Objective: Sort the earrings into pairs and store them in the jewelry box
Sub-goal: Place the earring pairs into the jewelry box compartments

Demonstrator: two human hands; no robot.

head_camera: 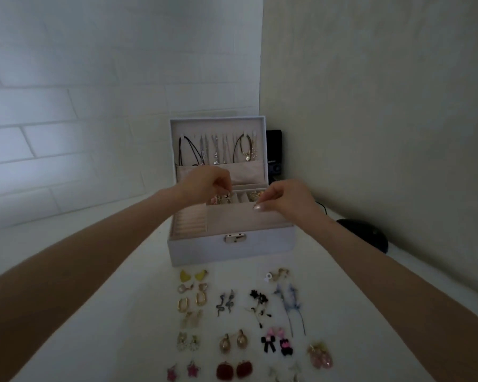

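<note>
My left hand (204, 183) has its grip clamped on an earring (223, 199) above the open jewelry box (232, 248), ready to drop it in. My right hand (284, 201) has fingertips together; I cannot tell what they hold. Matched pairs (242, 339) wait on the tabletop (122, 299).

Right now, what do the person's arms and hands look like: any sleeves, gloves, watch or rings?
The left forearm and right forearm are bare to the frame edge: no sleeves, gloves, watch or bracelet in view. The right hand shows a long, pale glossy nail. The left hand hides its nails. Rings: too dim to tell.
</note>
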